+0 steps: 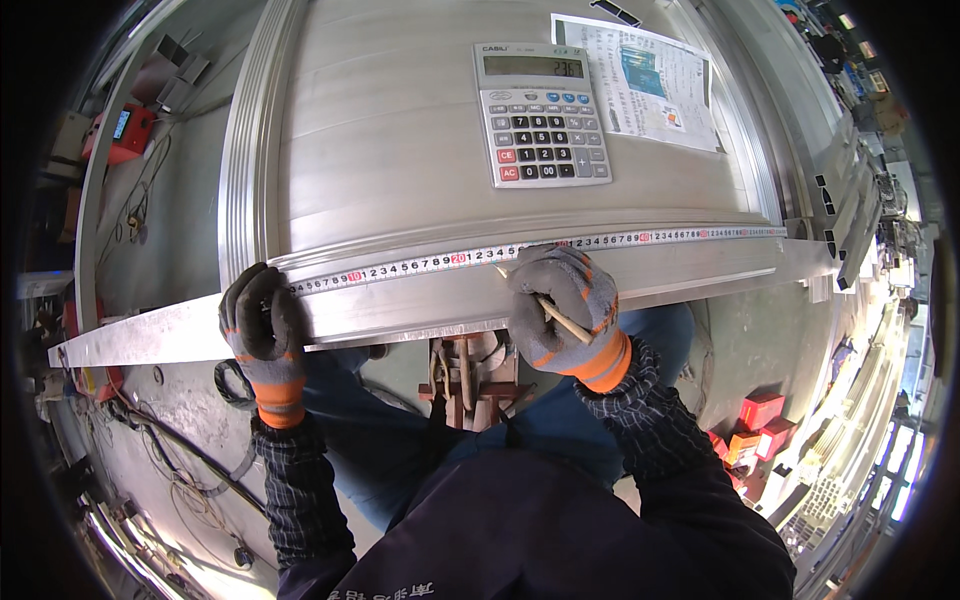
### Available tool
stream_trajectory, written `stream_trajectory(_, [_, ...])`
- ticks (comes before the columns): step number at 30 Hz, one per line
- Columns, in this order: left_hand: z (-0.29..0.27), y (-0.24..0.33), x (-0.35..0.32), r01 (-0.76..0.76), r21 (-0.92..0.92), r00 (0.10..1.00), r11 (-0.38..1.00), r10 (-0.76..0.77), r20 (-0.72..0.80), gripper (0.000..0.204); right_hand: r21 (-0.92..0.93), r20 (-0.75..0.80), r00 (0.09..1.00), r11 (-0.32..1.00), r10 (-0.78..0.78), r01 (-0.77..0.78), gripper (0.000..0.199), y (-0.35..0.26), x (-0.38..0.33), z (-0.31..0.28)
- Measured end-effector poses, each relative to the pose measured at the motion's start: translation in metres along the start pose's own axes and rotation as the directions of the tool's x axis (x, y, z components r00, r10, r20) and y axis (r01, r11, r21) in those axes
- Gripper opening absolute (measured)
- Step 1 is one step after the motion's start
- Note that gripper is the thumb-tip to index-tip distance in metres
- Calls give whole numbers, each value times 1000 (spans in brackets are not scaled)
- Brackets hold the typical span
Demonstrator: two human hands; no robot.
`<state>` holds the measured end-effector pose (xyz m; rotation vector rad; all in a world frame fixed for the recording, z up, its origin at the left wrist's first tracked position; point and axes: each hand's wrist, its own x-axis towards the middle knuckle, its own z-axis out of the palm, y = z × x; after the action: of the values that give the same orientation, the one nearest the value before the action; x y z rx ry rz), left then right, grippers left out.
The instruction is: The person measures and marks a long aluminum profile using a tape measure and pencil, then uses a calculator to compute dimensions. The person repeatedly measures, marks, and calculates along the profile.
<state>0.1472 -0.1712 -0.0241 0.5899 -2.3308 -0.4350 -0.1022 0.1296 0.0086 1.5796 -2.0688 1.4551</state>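
A tape measure's white blade (420, 264) with black and red marks stretches along a silvery aluminium bar (400, 307) in front of me. My left hand (262, 320), in a grey and orange work glove, is closed around the left end of the bar and covers the end of the blade. Similarly gloved, my right hand (562, 305) holds a thin tan pencil (566, 318). The pencil's tip points up and left, close to the blade near its middle. The curled fingers of the right hand rest at the bar.
Beyond the bar lies a metal panel with a grey calculator (545, 120) and a printed sheet (655, 85). A red device (125, 130) sits at far left. Cables (185, 455) trail over the floor at left; red boxes (762, 410) are at right.
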Motion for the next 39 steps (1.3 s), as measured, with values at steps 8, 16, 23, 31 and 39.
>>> stream_trajectory(8, [0, 2, 0, 15, -7, 1000, 1000, -15, -17, 23, 15, -18, 999, 999, -39, 39, 34, 2, 2, -1])
stream_trajectory(16, [1, -5, -3, 6, -14, 1000, 1000, -6, -1, 27, 31, -20, 1000, 1000, -1, 1, 35, 0, -1, -1])
stream_trajectory(23, [1, -7, -5, 4, -15, 1000, 1000, -4, 7, 28, 5, 0, 1000, 1000, -2, 2, 38, 0, -2, -2])
stream_trajectory(31, [3, -4, -4, 20, -20, 1000, 1000, -21, -21, 24, 27, 5, 1000, 1000, -11, 11, 38, 0, 1, -1])
stream_trajectory(39, [3, -6, -5, 19, -32, 1000, 999, -19, -17, 24, 10, 9, 1000, 1000, -19, 19, 42, 3, -1, 0])
